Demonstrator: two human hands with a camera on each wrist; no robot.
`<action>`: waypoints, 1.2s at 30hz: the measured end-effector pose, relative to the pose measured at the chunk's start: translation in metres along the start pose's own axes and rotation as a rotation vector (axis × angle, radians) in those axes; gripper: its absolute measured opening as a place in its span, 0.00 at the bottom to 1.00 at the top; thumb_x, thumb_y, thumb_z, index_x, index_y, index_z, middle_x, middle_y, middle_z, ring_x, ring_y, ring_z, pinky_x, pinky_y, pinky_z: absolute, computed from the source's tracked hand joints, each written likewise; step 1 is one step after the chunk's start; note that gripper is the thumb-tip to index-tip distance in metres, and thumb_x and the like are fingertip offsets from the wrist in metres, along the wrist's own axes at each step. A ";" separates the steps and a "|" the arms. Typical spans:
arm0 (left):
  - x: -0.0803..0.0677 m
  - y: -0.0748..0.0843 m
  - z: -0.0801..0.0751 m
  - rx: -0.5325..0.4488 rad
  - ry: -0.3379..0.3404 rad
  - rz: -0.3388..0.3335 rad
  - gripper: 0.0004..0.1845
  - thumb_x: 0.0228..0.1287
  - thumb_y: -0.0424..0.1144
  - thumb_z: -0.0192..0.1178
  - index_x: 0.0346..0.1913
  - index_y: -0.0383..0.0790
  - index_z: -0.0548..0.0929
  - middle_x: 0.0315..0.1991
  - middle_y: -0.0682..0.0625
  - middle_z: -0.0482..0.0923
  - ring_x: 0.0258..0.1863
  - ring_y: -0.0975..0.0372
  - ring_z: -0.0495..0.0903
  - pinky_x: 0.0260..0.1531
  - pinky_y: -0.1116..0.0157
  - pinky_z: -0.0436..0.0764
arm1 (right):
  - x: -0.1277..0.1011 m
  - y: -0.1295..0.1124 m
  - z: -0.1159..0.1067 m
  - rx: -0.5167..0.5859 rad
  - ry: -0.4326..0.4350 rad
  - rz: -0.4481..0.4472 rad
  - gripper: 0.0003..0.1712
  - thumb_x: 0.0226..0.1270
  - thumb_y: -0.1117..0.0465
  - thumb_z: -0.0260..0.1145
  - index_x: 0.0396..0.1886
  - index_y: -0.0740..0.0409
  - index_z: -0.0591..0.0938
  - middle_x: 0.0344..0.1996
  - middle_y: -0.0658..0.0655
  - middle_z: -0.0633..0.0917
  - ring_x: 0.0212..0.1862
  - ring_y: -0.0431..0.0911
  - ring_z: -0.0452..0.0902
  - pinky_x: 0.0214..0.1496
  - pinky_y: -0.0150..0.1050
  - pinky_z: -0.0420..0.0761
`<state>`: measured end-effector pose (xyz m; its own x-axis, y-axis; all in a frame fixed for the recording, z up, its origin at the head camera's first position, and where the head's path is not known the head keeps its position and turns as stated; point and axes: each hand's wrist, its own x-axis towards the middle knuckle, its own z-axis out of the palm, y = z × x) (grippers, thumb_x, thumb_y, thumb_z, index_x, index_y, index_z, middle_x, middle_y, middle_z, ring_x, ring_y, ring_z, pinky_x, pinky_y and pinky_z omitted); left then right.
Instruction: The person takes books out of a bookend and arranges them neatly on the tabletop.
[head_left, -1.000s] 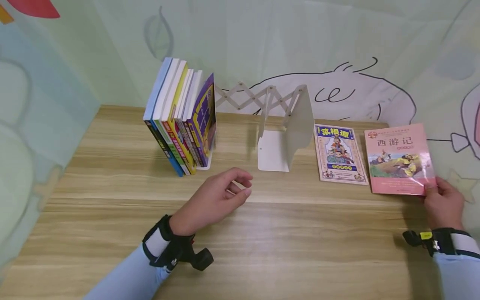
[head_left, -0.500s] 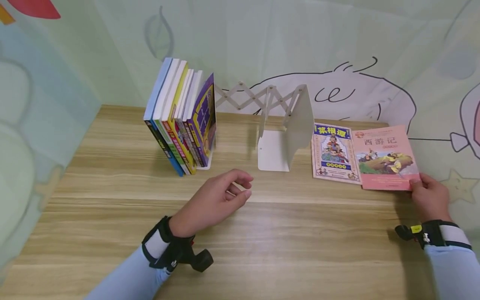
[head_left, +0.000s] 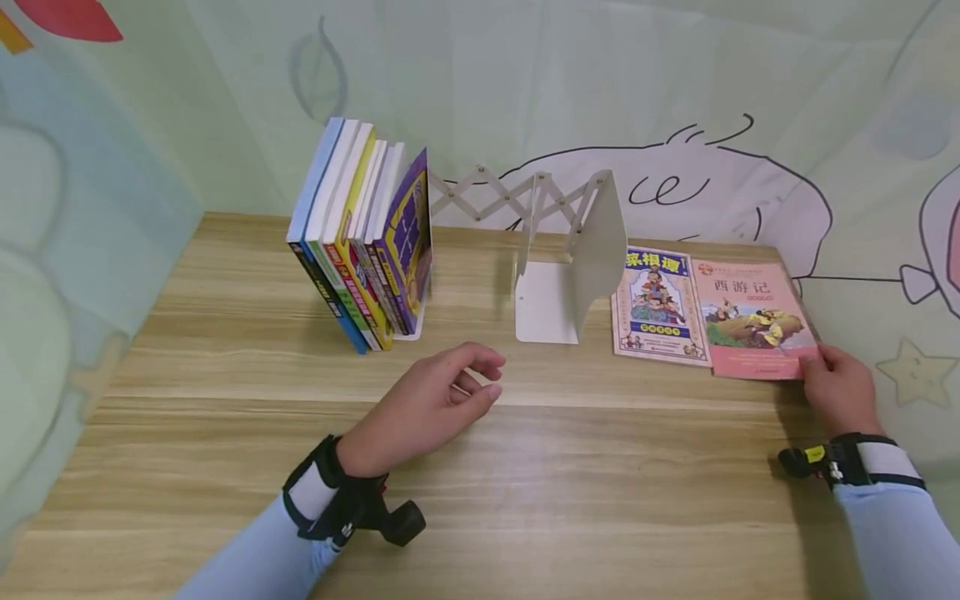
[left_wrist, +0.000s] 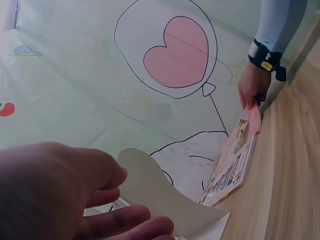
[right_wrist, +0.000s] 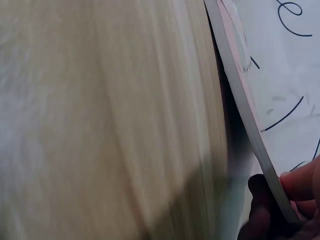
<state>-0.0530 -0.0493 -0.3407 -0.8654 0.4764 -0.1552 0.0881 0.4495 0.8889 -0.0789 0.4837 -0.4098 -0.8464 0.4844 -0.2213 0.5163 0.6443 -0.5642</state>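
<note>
My right hand (head_left: 842,390) pinches the lower right corner of a pink book (head_left: 757,321) with a picture on its cover. In the right wrist view, the thumb lies on top of the book (right_wrist: 245,107) and other fingers under it. The pink book's left side meets a smaller blue-and-white book (head_left: 660,308) lying on the table. My left hand (head_left: 427,408) holds nothing; its fingers are loosely curved, in front of a white metal bookend (head_left: 551,304). In the left wrist view that hand (left_wrist: 85,190) is close before the bookend's curved panel (left_wrist: 155,185).
Several upright books (head_left: 360,242) lean together at the left of the expandable bookend, the last with a purple cover (head_left: 408,233). A folding lattice (head_left: 480,192) joins the bookend's panels. A printed cloth wall (head_left: 480,75) stands behind the wooden table (head_left: 570,483).
My right hand has moved left with the pink book, which has come up against the blue-and-white book; that one has shifted left toward the bookend. My left hand has stayed in place.
</note>
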 end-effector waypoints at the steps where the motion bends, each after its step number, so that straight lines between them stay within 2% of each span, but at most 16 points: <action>1: 0.000 0.000 0.000 0.001 0.000 0.001 0.17 0.73 0.45 0.60 0.61 0.52 0.77 0.51 0.59 0.81 0.45 0.68 0.82 0.45 0.69 0.84 | 0.001 -0.001 0.001 -0.002 0.015 0.003 0.34 0.80 0.49 0.42 0.77 0.64 0.57 0.72 0.74 0.64 0.65 0.67 0.63 0.65 0.65 0.68; 6: 0.000 -0.002 -0.002 0.008 -0.003 0.006 0.16 0.73 0.45 0.60 0.61 0.52 0.77 0.52 0.59 0.81 0.46 0.68 0.82 0.46 0.69 0.84 | 0.002 -0.004 0.005 0.022 0.058 0.061 0.34 0.80 0.47 0.43 0.79 0.57 0.55 0.73 0.71 0.64 0.69 0.65 0.63 0.67 0.62 0.70; 8: -0.001 -0.003 -0.003 0.018 -0.003 0.009 0.16 0.73 0.44 0.59 0.61 0.52 0.77 0.53 0.58 0.80 0.47 0.68 0.81 0.47 0.68 0.84 | 0.002 -0.005 0.007 0.048 0.051 0.088 0.36 0.79 0.45 0.44 0.80 0.54 0.52 0.74 0.69 0.63 0.69 0.64 0.64 0.67 0.59 0.72; 11: -0.003 -0.005 -0.005 0.032 -0.003 0.015 0.16 0.74 0.43 0.59 0.61 0.51 0.77 0.54 0.58 0.80 0.49 0.67 0.80 0.49 0.66 0.83 | 0.000 -0.007 0.008 0.093 0.051 0.117 0.40 0.78 0.44 0.46 0.81 0.54 0.46 0.76 0.67 0.60 0.72 0.63 0.63 0.69 0.60 0.69; 14: -0.003 -0.005 -0.005 0.052 0.003 0.022 0.16 0.74 0.44 0.58 0.61 0.51 0.78 0.54 0.59 0.79 0.49 0.68 0.80 0.49 0.66 0.83 | -0.001 -0.010 0.009 0.130 0.050 0.146 0.42 0.78 0.44 0.48 0.82 0.54 0.45 0.78 0.65 0.57 0.75 0.63 0.59 0.72 0.59 0.66; 19: -0.004 -0.003 -0.006 0.102 0.036 0.063 0.16 0.74 0.46 0.58 0.61 0.51 0.78 0.53 0.60 0.79 0.49 0.68 0.80 0.51 0.62 0.83 | -0.002 -0.015 0.010 0.132 0.046 0.132 0.41 0.77 0.44 0.50 0.81 0.56 0.49 0.79 0.62 0.54 0.77 0.62 0.52 0.75 0.59 0.62; 22: -0.006 -0.001 -0.009 0.154 0.085 0.086 0.16 0.74 0.45 0.58 0.60 0.50 0.79 0.52 0.60 0.80 0.50 0.67 0.80 0.51 0.60 0.83 | -0.005 -0.017 0.011 0.121 0.048 0.105 0.41 0.77 0.43 0.50 0.80 0.57 0.51 0.79 0.63 0.54 0.78 0.62 0.50 0.75 0.60 0.61; 24: -0.008 0.001 -0.011 0.210 0.145 0.109 0.15 0.74 0.45 0.59 0.60 0.50 0.79 0.53 0.59 0.79 0.50 0.66 0.79 0.51 0.61 0.83 | -0.008 -0.019 0.012 0.128 0.062 0.095 0.40 0.77 0.44 0.51 0.80 0.57 0.54 0.79 0.62 0.56 0.78 0.61 0.51 0.75 0.59 0.61; 26: -0.009 0.004 -0.015 0.275 0.236 0.154 0.16 0.73 0.44 0.59 0.59 0.47 0.80 0.56 0.55 0.78 0.53 0.63 0.78 0.52 0.60 0.82 | -0.013 -0.023 0.014 0.142 0.081 0.089 0.38 0.76 0.44 0.51 0.79 0.55 0.58 0.78 0.61 0.58 0.77 0.59 0.53 0.76 0.57 0.61; 32: -0.009 0.006 -0.036 0.470 0.582 0.363 0.20 0.68 0.40 0.62 0.60 0.35 0.79 0.66 0.38 0.68 0.64 0.49 0.71 0.62 0.50 0.76 | -0.034 -0.040 0.021 0.203 0.165 0.067 0.29 0.76 0.50 0.53 0.74 0.50 0.67 0.75 0.56 0.65 0.74 0.52 0.59 0.77 0.47 0.61; 36: -0.008 0.007 -0.051 0.563 0.723 0.427 0.24 0.67 0.38 0.60 0.62 0.30 0.76 0.67 0.34 0.66 0.62 0.46 0.72 0.54 0.48 0.81 | -0.047 -0.050 0.026 0.211 0.186 0.016 0.26 0.76 0.52 0.55 0.71 0.49 0.71 0.71 0.56 0.69 0.70 0.48 0.63 0.75 0.44 0.65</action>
<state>-0.0712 -0.0885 -0.3110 -0.7818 0.1924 0.5930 0.5186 0.7288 0.4472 -0.0682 0.4131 -0.3922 -0.7898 0.6064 -0.0927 0.4742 0.5076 -0.7194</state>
